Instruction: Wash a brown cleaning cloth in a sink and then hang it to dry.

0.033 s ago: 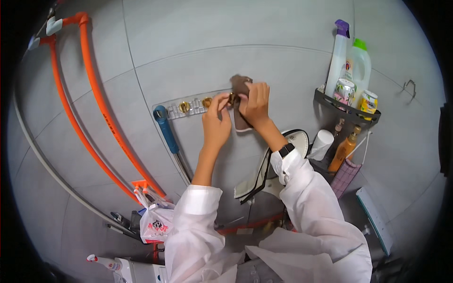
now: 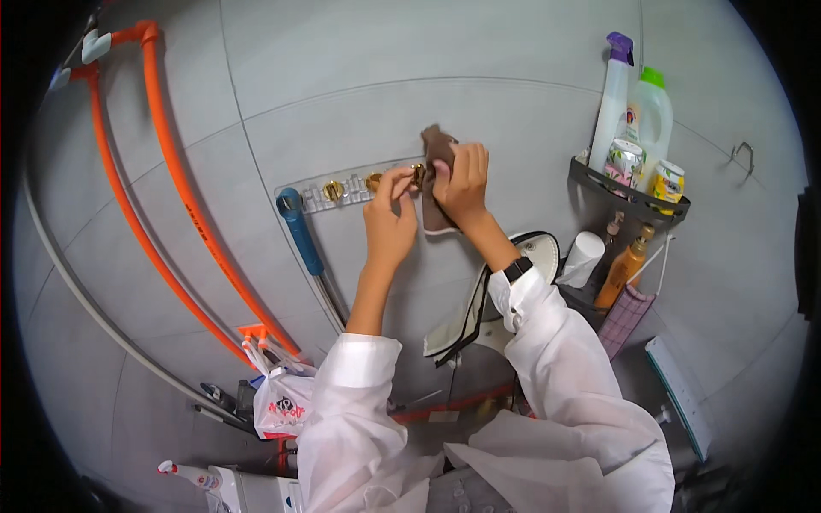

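A clear wall-mounted hook rack [image 2: 310,198] with round gold hooks runs across the grey tiles. My right hand [image 2: 464,184] is closed around a bunched brown cloth [image 2: 440,218] at the rack's right end; a pale edge shows along the cloth's bottom. My left hand [image 2: 390,224] has its fingers curled together, the tips right beside the rightmost gold hook [image 2: 417,176]. What sits between those fingertips is too small to make out. At the rack's left end hangs a blue-handled pole [image 2: 299,235].
Orange pipes [image 2: 171,162] run down the wall at left, above a white plastic bag [image 2: 282,406]. To the right, a dark corner shelf [image 2: 629,194] bears bottles and cans. A white, black-edged item [image 2: 469,321] hangs below my right wrist, near a paper roll [image 2: 583,259].
The cloth and my right hand have shifted slightly, with the cloth's top a little higher and more of the gold hook showing. My left hand has barely moved.
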Available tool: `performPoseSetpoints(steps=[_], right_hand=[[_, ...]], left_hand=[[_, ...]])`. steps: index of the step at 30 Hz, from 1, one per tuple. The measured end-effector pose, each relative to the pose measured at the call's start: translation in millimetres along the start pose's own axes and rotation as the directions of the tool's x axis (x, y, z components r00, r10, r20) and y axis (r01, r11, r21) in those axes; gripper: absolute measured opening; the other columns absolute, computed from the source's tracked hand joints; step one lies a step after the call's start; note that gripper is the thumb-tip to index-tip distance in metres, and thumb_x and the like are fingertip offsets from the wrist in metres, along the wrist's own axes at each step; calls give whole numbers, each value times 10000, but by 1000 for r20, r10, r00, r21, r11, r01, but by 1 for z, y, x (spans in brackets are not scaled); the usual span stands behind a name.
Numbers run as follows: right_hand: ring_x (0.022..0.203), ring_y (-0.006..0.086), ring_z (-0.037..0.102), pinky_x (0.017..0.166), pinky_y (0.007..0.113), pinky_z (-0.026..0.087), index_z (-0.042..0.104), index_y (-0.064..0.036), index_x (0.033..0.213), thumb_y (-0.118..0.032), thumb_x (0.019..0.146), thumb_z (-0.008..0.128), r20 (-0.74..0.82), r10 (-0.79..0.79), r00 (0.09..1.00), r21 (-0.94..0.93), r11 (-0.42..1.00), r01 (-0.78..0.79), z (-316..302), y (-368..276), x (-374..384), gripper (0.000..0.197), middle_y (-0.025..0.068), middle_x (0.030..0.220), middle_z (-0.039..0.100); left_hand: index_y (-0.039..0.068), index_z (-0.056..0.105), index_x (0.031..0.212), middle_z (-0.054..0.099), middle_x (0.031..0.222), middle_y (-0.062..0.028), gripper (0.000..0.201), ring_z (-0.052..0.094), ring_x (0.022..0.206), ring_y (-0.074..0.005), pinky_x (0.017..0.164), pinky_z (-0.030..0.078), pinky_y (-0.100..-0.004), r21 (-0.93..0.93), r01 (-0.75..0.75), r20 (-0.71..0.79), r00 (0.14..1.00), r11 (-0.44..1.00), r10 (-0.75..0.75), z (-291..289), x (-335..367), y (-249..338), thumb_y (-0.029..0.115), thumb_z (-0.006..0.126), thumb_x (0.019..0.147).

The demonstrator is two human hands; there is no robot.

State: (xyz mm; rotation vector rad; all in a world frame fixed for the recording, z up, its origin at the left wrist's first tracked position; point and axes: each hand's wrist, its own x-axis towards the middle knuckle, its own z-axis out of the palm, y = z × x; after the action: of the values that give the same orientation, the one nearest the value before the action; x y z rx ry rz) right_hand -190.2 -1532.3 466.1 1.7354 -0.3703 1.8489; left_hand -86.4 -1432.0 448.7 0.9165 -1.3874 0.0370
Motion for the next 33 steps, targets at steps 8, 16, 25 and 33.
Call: performPoseSetpoints(steps=[8, 16, 25, 33], right_hand=[[596, 201, 461, 599, 307, 390, 538, 3, 779, -284, 910, 508, 99, 839, 536, 549, 402, -732, -37, 25, 28, 318, 134, 665, 554], [906, 295, 464, 801, 362, 414, 604, -63, 1057, -61, 796, 552, 140, 283, 949, 135, 944, -301, -56, 6, 14, 266, 127, 971, 517], [914, 339, 496, 831, 388, 411, 527, 7, 1162, 37, 749, 542, 230, 422, 877, 224, 854, -469, -54, -9, -26, 414, 165, 968, 522], [1048, 255, 564, 821, 324, 465, 541, 12, 1074, -18, 817, 545, 242, 613, 752, 573, 535, -621, -45, 12, 0, 259, 156, 1024, 603]], left_hand=[[27, 548, 1110, 643, 1009, -130, 355, 626, 896, -231, 841, 455, -321, 101, -96, 127, 989, 990, 82, -9, -27, 0, -56, 476, 773], [27, 456, 1252, 569, 1142, -140, 490, 529, 1065, -279, 922, 407, -348, 204, -248, -104, 956, 947, 273, 10, -11, 16, -29, 499, 767], [12, 395, 1294, 501, 1212, -135, 579, 466, 1143, -226, 998, 339, -345, -30, -163, -60, 985, 986, 161, 27, -5, 3, -78, 506, 732], [15, 426, 1254, 520, 1157, -146, 590, 492, 1116, -255, 1004, 332, -351, -123, -145, -75, 988, 982, 137, 32, -8, -5, -86, 510, 679]])
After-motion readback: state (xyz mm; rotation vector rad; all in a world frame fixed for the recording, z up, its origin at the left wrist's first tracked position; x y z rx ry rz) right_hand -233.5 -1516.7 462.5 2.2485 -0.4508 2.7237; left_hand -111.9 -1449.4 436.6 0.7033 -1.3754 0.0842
